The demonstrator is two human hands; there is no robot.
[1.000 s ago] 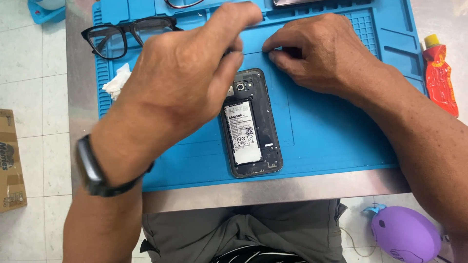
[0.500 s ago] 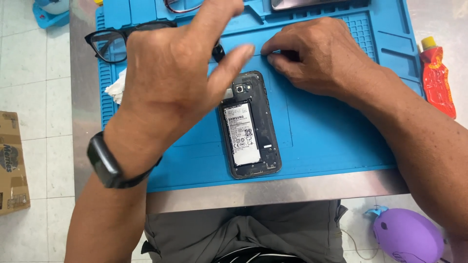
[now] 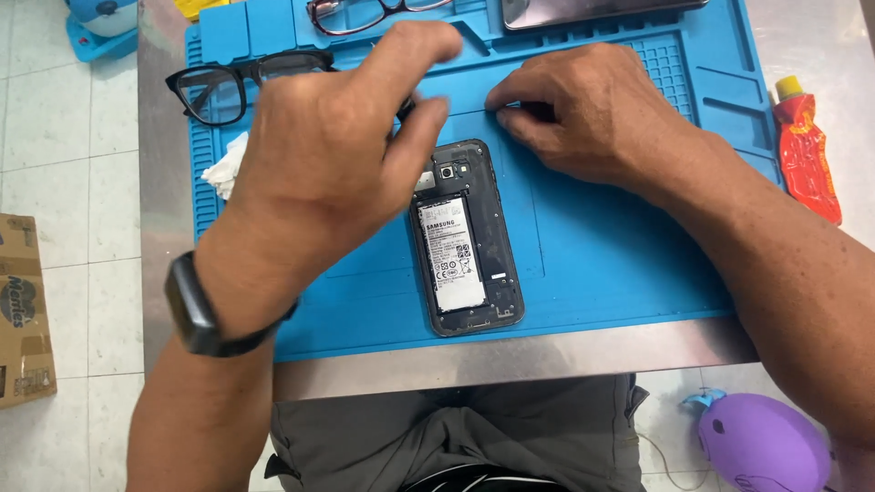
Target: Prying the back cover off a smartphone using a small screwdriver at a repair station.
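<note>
An opened phone [image 3: 467, 239] with its back cover off and battery showing lies flat at the centre of the blue work mat [image 3: 620, 255]. The left hand [image 3: 337, 173] hovers at its ten o'clock, thumb and forefinger pinched around a small dark tool [image 3: 405, 109] just above the phone's top edge. At the phone's one o'clock the right hand [image 3: 592, 114] rests on the mat, fingertips narrowed on something too small to tell, while black glasses [image 3: 232, 87] sit at the mat's ten o'clock and a red tube [image 3: 807, 150] at three.
</note>
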